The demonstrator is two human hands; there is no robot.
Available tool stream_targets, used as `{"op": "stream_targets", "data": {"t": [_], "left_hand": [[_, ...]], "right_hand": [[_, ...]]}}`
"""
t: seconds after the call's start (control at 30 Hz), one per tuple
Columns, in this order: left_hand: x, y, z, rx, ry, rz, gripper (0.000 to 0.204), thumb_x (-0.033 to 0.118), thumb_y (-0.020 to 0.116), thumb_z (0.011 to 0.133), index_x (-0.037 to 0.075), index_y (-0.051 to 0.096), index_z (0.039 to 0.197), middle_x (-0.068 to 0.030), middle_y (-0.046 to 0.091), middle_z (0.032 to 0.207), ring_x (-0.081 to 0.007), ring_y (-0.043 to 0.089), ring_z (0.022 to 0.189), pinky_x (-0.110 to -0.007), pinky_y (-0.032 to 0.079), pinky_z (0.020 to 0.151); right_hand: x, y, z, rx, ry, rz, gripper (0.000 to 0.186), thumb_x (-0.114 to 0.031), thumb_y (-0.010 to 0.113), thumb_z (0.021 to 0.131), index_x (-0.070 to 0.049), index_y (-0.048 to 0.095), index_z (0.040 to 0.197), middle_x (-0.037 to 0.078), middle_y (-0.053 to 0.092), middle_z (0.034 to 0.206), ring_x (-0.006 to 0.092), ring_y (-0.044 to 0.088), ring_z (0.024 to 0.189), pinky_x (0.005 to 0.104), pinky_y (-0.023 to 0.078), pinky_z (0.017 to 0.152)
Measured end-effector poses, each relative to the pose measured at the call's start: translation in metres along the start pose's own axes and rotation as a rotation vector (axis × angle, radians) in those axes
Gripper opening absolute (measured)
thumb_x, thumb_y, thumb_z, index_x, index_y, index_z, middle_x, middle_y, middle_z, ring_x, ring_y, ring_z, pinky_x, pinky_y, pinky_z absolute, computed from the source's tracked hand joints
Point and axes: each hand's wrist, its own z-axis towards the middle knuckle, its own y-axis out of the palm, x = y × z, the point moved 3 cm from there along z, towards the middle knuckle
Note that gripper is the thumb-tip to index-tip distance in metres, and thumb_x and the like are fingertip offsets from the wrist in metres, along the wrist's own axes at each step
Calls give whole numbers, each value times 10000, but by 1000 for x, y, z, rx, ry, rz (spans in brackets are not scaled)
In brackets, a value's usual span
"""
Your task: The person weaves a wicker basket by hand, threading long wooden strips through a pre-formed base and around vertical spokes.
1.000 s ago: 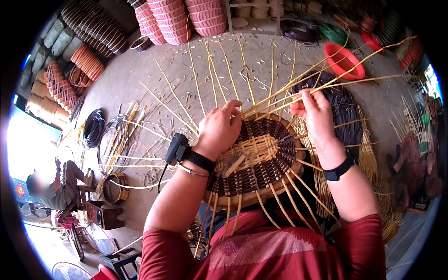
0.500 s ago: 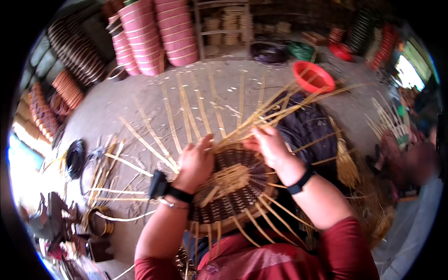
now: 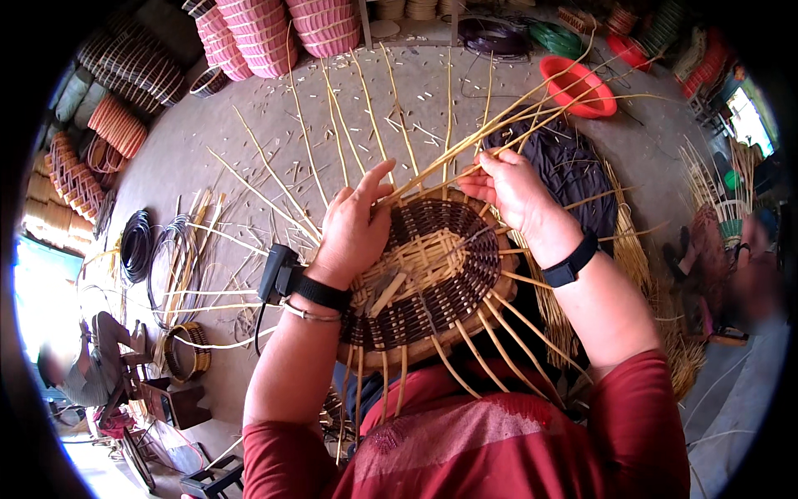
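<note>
Pinches canes w/ R hand near far rim of brown basket & lays L hand on its L side, can't tell if gripping.

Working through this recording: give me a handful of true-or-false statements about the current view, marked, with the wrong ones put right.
1. The right hand has pale strips pinched in its grip. True.
2. The left hand is at the upper-left edge of the woven base. True.
3. The woven base is one even colour throughout. False: dark brown weaving surrounds a pale centre.
4. A red basin sits to the left of both hands. False: it is on the floor, beyond and to the right.
5. Black bands are on both wrists. True.
</note>
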Motion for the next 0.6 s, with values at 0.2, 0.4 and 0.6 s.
{"op": "stream_targets", "data": {"t": [0.2,0.4,0.6], "left_hand": [[4,1,9,18,-43,37,523,61,600,938,161,568,1450,-145,755,1167,-333,689,1039,-426,547,927],[10,9,5,55,-34,192,251,195,605,990,120,724,1198,-137,743,1062,-372,664,1017,-473,517,933],[3,17,14,92,-78,204,206,208,585,1018,85,716,1118,-162,741,1019,-398,670,1009,-492,516,908]], "right_hand": [[2,6,0,-8,-13,-125,162,-169,511,1109,-17,562,1136,118,660,1043,239,707,925,368,634,842],[-3,-13,-7,-118,62,-319,287,-309,577,1088,-26,617,1061,89,692,865,202,717,714,336,627,639],[-26,5,-40,-343,99,-461,368,-369,606,1072,-4,654,1061,69,701,786,147,703,621,248,584,508]]}}
